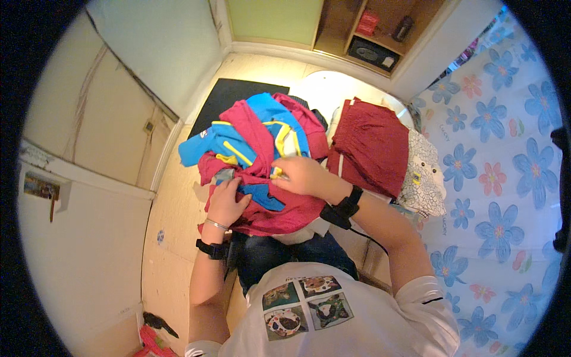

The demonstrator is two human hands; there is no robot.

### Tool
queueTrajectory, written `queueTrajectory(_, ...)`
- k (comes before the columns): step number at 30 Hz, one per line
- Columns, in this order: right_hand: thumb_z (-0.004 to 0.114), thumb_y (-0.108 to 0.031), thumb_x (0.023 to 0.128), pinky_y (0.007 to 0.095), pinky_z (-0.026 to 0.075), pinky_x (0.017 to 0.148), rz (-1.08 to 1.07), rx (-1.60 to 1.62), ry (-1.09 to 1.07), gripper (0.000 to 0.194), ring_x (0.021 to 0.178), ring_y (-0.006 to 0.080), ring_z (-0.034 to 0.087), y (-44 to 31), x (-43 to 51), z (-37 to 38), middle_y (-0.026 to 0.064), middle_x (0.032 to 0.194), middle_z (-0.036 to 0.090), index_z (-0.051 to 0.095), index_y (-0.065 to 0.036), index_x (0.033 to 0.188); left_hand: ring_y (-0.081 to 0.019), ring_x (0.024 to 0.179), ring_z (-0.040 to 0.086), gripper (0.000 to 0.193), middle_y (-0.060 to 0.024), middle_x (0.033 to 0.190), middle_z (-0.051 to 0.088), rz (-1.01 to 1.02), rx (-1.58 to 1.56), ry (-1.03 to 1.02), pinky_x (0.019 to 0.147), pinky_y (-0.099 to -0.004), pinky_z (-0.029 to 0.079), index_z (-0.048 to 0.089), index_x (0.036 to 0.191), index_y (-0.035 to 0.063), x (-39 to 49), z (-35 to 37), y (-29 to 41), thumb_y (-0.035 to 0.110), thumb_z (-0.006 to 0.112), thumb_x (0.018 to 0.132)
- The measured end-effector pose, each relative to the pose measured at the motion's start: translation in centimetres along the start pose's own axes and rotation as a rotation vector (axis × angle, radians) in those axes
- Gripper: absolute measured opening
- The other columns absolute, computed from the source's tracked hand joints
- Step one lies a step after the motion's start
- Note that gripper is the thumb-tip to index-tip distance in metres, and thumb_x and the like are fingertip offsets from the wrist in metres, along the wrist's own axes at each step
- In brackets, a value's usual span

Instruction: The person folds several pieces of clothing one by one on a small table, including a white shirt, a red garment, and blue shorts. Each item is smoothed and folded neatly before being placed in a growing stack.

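A heap of clothing lies before me, over and beyond my knees. In it a bright blue garment with yellow trim (pixel 232 145) is tangled with a crimson garment (pixel 285 209). My right hand (pixel 298 175) pinches a yellow-trimmed edge near the middle of the heap. Resting on the near left part is my left hand (pixel 228 203), fingers spread over crimson and blue cloth; whether it grips any fabric cannot be told. Right of the heap sits a folded dark red garment with white stripes (pixel 370 145).
A black flat panel (pixel 238 91) lies behind the heap on the pale floor (pixel 171 214). Rightward are a white crackle-patterned cloth item (pixel 421 178) and a flowered curtain (pixel 495 192). A wooden shelf unit (pixel 339 26) stands at the back, a white door (pixel 84 232) at left.
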State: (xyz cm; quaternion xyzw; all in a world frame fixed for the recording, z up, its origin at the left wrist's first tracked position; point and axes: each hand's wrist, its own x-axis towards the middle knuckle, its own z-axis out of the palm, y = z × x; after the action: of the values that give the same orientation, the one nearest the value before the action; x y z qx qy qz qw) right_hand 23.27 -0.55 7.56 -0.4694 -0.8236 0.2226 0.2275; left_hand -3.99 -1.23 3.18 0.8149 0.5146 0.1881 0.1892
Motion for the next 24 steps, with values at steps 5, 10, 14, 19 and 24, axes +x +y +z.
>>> queueTrajectory(5,0.068,-0.036,0.085,0.0503,0.052,0.072,-0.017,-0.177,-0.224,0.034,0.08,0.0437,0.066,-0.6,-3.1,5.0,0.0208,0.084,0.068,0.064,-0.004,0.097,-0.0369,0.107,0.058,0.056,-0.0144,0.121,0.06,0.04,0.074,-0.133,0.092,-0.0462,0.046,0.063,0.123,0.0117,-3.6,-2.1,1.0,0.031,0.081,0.074)
queueTrajectory(10,0.06,-0.03,0.09,0.0533,0.053,0.07,0.134,-0.161,-0.28,0.023,0.082,0.041,0.068,-2.7,-3.0,1.2,0.0199,0.086,0.069,0.065,-0.009,0.098,-0.0366,0.101,0.057,0.055,-0.0142,0.104,0.062,-0.048,-0.095,-0.1,0.087,-0.0466,0.046,0.058,0.125,0.0122,-5.9,-0.6,-1.3,0.019,0.079,0.075)
queueTrajectory(14,0.061,-0.027,0.088,0.0534,0.052,0.068,0.116,-0.311,-0.039,0.02,0.079,0.041,0.066,-4.3,-1.6,-4.7,0.0187,0.082,0.067,0.064,-0.008,0.093,-0.038,0.092,0.059,0.049,-0.0164,0.095,0.065,0.066,0.007,0.265,0.083,-0.0453,0.047,0.06,0.121,0.0067,-5.0,-2.3,0.7,0.017,0.077,0.077)
queueTrajectory(19,0.064,-0.023,0.086,0.0508,0.051,0.068,0.044,-0.359,0.21,0.018,0.076,0.0405,0.065,-4.5,-0.8,-8.7,0.0181,0.077,0.065,0.061,-0.005,0.084,-0.0391,0.086,0.06,0.016,-0.018,0.087,0.064,0.015,-0.053,0.217,0.077,-0.0462,0.049,0.066,0.088,0.0027,-3.8,-3.1,-0.7,0.013,0.072,0.077)
queueTrajectory(24,0.064,-0.032,0.089,0.0504,0.055,0.072,0.214,-0.496,-0.214,0.026,0.082,0.0378,0.069,-2.5,-3.5,-7.1,0.0196,0.087,0.07,0.067,-0.006,0.089,-0.0388,0.084,0.061,0.012,-0.0179,0.082,0.062,0.217,-0.163,-0.059,0.074,-0.0477,0.05,0.062,0.085,0.0024,-5.6,-1.2,1.2,0.01,0.068,0.078)
